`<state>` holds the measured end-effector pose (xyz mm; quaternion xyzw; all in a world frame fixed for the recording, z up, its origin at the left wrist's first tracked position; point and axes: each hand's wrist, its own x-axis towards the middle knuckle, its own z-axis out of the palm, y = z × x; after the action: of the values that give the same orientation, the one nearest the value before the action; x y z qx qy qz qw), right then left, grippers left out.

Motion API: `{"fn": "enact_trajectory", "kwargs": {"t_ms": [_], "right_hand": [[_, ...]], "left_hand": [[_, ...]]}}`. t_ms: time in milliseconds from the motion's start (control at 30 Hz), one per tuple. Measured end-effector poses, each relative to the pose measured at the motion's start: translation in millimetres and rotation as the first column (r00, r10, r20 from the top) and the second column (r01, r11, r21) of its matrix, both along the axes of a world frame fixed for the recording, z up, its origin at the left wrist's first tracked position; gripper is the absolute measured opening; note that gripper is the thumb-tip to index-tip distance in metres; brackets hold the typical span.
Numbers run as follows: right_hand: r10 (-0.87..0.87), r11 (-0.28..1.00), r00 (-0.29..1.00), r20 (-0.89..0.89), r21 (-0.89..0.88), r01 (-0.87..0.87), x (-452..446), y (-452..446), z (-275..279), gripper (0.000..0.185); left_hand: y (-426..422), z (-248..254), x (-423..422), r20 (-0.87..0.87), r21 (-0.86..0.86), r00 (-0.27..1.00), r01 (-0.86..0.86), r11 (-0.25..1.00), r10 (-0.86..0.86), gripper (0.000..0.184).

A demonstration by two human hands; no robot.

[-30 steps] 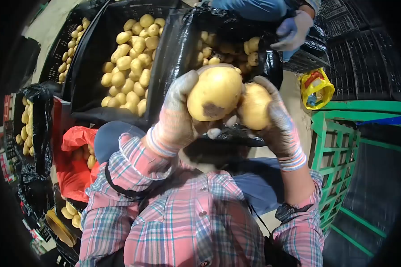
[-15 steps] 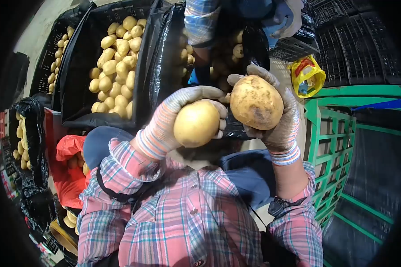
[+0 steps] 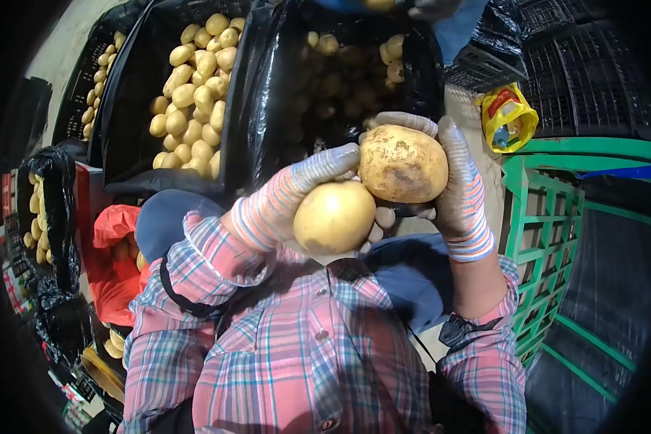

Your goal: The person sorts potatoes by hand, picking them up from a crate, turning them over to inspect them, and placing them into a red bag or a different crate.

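Note:
My left hand (image 3: 282,189), in a striped knit glove, is closed around a smooth pale potato (image 3: 335,218). Gloved alike, my right hand (image 3: 461,170) grips a larger potato (image 3: 403,164) with dirt and a dark patch on its skin. The two potatoes are side by side at chest height, the dirty one a little farther out. Beyond them stands a crate lined with black plastic (image 3: 267,94), with shaded potatoes (image 3: 351,90) inside. The undersides of both held potatoes are hidden.
At the left, another black-lined crate (image 3: 126,123) holds many pale potatoes (image 3: 199,101). A red bag (image 3: 112,282) lies near my left elbow. On the right are a yellow bag (image 3: 524,134), a green metal frame (image 3: 517,217) and stacked black crates (image 3: 586,72). Another person's gloved hand (image 3: 434,9) shows at the top.
The pale potato has moved down and right, and the dirty one slightly left, so they sit closer together. The other person's arm has withdrawn from the far crate.

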<state>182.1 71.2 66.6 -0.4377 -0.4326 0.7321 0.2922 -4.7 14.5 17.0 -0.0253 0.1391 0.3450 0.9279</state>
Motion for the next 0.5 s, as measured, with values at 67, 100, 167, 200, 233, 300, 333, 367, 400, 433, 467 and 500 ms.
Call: {"fn": "enact_trajectory", "kwargs": {"t_ms": [67,100,167,200,233,300,333,367,400,433,467,500], "right_hand": [[0.058,0.995,0.991,0.119,0.070,-0.066,1.4,0.7,2.8,0.065],[0.066,0.986,0.982,0.175,0.139,-0.091,-2.3,1.5,1.8,0.065],[0.063,0.901,0.981,0.183,0.411,-0.135,-3.4,0.2,-13.5,0.061],[0.085,0.852,0.958,0.276,0.478,-0.213,-7.7,-1.1,-8.8,0.062],[0.077,0.785,0.964,0.254,0.581,-0.216,-11.2,-4.1,-13.3,0.066],[0.110,0.808,0.956,0.271,0.536,-0.245,-14.7,-7.1,-15.0,0.078],[0.149,0.843,0.951,0.270,0.468,-0.265,-14.5,-8.0,-14.5,0.079],[0.129,0.825,0.955,0.269,0.505,-0.253,-14.9,-5.6,-18.9,0.075],[0.134,0.825,0.959,0.250,0.509,-0.247,-17.2,-4.9,-21.3,0.073],[0.134,0.826,0.963,0.236,0.510,-0.240,-18.4,-4.0,-22.9,0.070],[0.147,0.827,0.961,0.233,0.505,-0.249,-13.1,-4.3,-25.1,0.068],[0.158,0.827,0.960,0.233,0.500,-0.257,-11.3,-2.6,-28.0,0.066]], "left_hand": [[-6.6,5.8,1.7,-0.007,0.070,1.000,0.022,0.997,-0.022,0.052],[-8.9,9.7,1.7,-0.111,0.110,0.994,0.026,0.994,-0.014,0.050],[-10.9,4.3,0.7,-0.254,0.208,0.966,0.007,0.978,0.047,0.047],[-16.8,11.5,0.0,-0.285,0.210,0.951,-0.058,0.976,0.118,0.048],[-25.1,18.6,0.3,-0.317,0.215,0.930,-0.122,0.969,0.187,0.049],[-45.5,11.2,-12.1,-0.055,0.008,0.970,-0.235,0.972,0.236,0.044],[-61.8,9.1,-21.4,0.099,-0.019,0.938,-0.332,0.943,0.332,0.048],[-78.8,5.4,-39.4,0.111,-0.010,0.913,-0.394,0.919,0.392,0.058],[-94.1,1.2,-58.5,0.200,0.046,0.858,-0.491,0.870,0.474,0.063],[-110.0,-0.8,-78.3,0.296,0.093,0.792,-0.581,0.809,0.534,0.068],[-136.1,4.7,-96.7,0.268,0.028,0.716,-0.674,0.738,0.644,0.068],[-160.9,8.7,-116.4,0.235,-0.035,0.630,-0.756,0.654,0.741,0.069]]}}
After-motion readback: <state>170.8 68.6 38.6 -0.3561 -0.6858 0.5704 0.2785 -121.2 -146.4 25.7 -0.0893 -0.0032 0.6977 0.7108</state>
